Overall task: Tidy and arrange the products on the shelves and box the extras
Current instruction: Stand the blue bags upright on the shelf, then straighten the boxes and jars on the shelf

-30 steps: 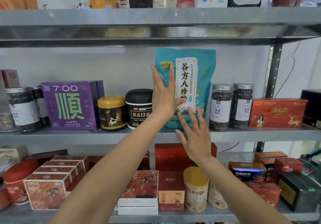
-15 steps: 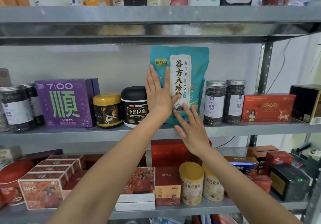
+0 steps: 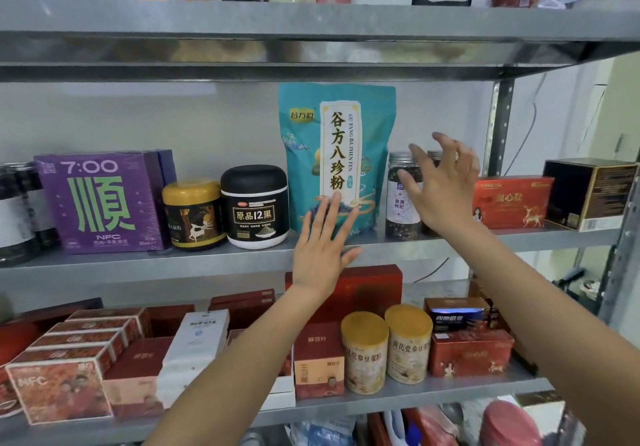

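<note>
A tall teal pouch (image 3: 337, 134) stands upright on the middle shelf (image 3: 145, 267). My left hand (image 3: 323, 248) is flat with straight fingers in front of the pouch's lower edge, its fingertips at the pouch. My right hand (image 3: 440, 189) is spread and loosely curved in front of two clear jars (image 3: 401, 210) of dark dried goods to the right of the pouch, holding nothing. Left of the pouch stand a black jar (image 3: 254, 206), a yellow-lidded jar (image 3: 192, 215) and a purple box (image 3: 98, 203).
A red flat box (image 3: 512, 203) and a black box (image 3: 588, 192) sit at the right of the middle shelf, beside a metal upright (image 3: 498, 127). The lower shelf holds red boxes, a white carton (image 3: 197, 345) and two yellow-lidded tins (image 3: 386, 348). Bottles line the top shelf.
My left hand slid down off the pouch's upper front to its lower edge. My right hand moved up and right from the pouch to the jars. The view shifted slightly.
</note>
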The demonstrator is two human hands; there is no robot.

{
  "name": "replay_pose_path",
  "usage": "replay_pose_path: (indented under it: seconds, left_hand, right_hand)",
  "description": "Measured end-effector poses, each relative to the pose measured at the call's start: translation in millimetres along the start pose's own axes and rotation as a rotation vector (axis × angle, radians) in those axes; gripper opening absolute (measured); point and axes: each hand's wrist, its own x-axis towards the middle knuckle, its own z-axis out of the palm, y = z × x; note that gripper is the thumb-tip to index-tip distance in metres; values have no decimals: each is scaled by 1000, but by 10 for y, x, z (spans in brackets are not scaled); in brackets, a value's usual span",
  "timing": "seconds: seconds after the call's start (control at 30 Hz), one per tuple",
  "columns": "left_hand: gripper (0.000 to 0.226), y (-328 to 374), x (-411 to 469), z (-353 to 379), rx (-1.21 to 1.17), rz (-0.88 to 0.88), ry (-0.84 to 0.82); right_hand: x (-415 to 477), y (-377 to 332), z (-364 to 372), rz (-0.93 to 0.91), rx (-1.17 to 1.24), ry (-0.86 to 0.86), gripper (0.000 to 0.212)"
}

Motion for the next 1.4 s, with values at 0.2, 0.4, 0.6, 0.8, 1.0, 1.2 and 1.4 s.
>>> replay_pose_path:
  seconds: [0.2,0.4,0.6,0.8,1.0,1.2,1.4]
  left_hand:
    - [70,7,-8,2,25,4,-14]
    - [82,143,-82,-210,-335,-109,-198]
    - [63,579,-273,-981,-1731,-669,-378]
    - [57,893,-514,-1375,-2272,-1012,-945]
    - [60,989,-737,-1506,-2366,-1771,-940]
    - [56,1022,-967,-1468,-2355,-1971,-931]
    - [61,768,-1456,-1247,-2057,-1321,-1148]
  right_hand:
    - [-103,-41,19,20,118,75,48]
    - [-373,-122,-210,22,586,120,42]
    - [-745,-111,-438,414,1167,0,23]
    - [-1119,-194,-236,849,1251,-453,22]
    - [-1741,-281,-170,1250,1318,-946,31]
    - [-2198,-353,-42,1389,1386,-921,24]
    - [-2189,-267,23,968,1075,-658,19]
